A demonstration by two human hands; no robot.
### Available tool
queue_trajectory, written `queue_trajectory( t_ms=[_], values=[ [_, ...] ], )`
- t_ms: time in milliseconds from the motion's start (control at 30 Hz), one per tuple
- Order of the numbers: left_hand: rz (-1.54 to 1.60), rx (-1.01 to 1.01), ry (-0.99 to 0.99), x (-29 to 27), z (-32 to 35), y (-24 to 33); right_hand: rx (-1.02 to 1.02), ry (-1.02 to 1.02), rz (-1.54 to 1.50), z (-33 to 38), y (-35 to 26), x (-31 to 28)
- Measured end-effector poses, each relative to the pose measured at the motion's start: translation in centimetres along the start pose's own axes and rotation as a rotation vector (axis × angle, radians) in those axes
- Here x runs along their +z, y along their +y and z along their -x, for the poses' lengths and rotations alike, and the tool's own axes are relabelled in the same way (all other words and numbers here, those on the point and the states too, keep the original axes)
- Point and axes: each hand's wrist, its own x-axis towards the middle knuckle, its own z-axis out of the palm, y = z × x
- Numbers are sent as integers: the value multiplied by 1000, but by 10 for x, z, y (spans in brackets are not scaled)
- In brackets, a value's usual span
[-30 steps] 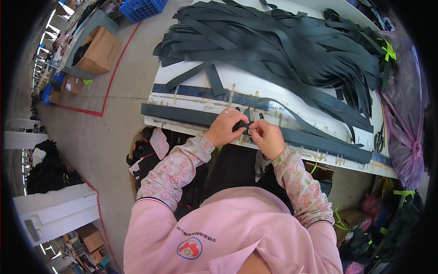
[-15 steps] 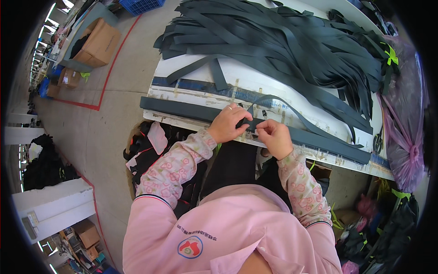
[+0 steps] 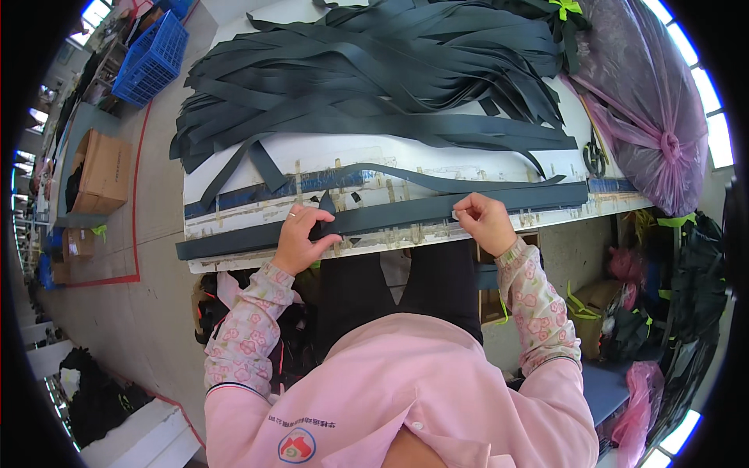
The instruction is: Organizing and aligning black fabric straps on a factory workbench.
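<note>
A long dark grey-green fabric strip [image 3: 406,212] lies flat along the near edge of the table, seemingly in layers. My left hand [image 3: 303,236] is curled over its left part, with thumb and forefinger around a bit of strip; the exact grip is partly hidden. Farther right, my right hand [image 3: 485,225] is closed in a pinch at the strip's upper face, a tiny pale speck showing at the fingertips. Behind the flat strip, a thinner loose strip [image 3: 445,184] curves away to the right. A big heap of similar strips [image 3: 367,70] covers the back of the table.
Black-handled scissors [image 3: 595,158] lie at the table's right end, beside a tied translucent purple bag [image 3: 663,117]. Brown tape patches mark the white tabletop [image 3: 234,204]. On the left floor stand a blue crate [image 3: 152,58] and a cardboard box [image 3: 101,171]. Dark bundles [image 3: 690,273] stand at the right.
My hands have spread apart: the right one has travelled along the strip to the right of the left one. The whole view has turned and shifted, bringing more of the right side in.
</note>
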Motion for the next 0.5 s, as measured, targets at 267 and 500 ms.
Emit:
queue_trajectory(
  t_ms=[267,500],
  values=[
    [-23,-9,8,2,-2,-1,-76,46,144,0,-9,5],
    [-7,-23,6,1,-1,-1,-47,12,120,-3,-10,3]
  ],
)
